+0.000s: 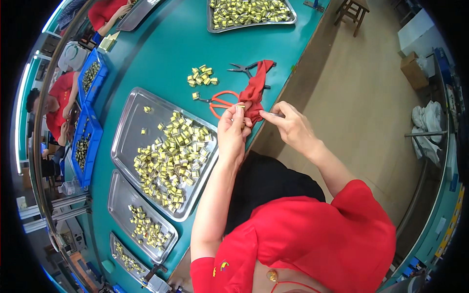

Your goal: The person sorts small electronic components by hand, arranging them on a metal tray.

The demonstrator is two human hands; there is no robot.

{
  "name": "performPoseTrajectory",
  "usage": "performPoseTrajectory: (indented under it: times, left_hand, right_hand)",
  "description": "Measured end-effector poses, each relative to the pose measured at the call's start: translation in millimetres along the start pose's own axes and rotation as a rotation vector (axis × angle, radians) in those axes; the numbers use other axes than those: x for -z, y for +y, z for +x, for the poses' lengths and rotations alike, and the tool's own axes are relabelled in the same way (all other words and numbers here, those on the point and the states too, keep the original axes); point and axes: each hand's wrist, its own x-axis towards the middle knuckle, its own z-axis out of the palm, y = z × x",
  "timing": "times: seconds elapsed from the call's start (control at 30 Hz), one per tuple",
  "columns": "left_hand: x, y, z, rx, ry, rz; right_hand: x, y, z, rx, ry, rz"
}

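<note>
My left hand (232,133) is closed, pinching a small yellow-topped component (241,107) between thumb and fingertips. To its right, my right hand (294,128) is closed around a thin tool (275,115); most of that tool is hidden by the fingers, so its kind does not show. A crumpled red cloth (254,93) lies just beyond both hands at the table edge. Orange-handled scissors (218,104) rest beside the cloth, partly behind my left hand. Farther off, dark-jawed pliers (241,69) lie partly under the cloth. A small pile of similar components (202,76) sits left of the pliers.
Metal trays with loose components stand on the green table (168,61): a large one (122,141), a smaller one (116,195) and a far one (213,28). Blue bins (91,156) line the left side, where co-workers in red sit. A wooden stool (352,12) stands beyond.
</note>
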Motion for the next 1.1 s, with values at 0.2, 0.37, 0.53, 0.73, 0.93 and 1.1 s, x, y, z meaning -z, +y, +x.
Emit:
performPoseTrajectory:
  times: [0.2,0.37,0.53,0.73,0.93,1.1]
  left_hand:
    - [-2.9,-1.0,-3.6,0.021,0.038,0.008]
    - [-1.9,-3.4,-1.8,0.017,0.073,-0.021]
    - [-1.5,-0.7,1.1,0.035,0.095,0.011]
    - [-1.6,0.0,9.2,0.001,0.043,-0.037]
    - [4.9,-12.2,-2.0,-0.015,0.048,0.012]
    - [6.0,-12.7,-6.8,0.003,0.032,-0.025]
  right_hand:
    - [7.5,-4.3,-11.1,0.011,-0.012,-0.164]
    - [19.3,0.7,-26.8,0.035,-0.013,-0.259]
    - [23.7,10.1,-43.8,-0.081,-0.060,-0.179]
    - [14.5,-10.4,1.7,-0.084,0.057,0.222]
    - [-0.8,-12.0,-10.6,-0.124,-0.088,-0.128]
    - [7.8,-18.8,-21.1,-0.159,-0.163,-0.228]
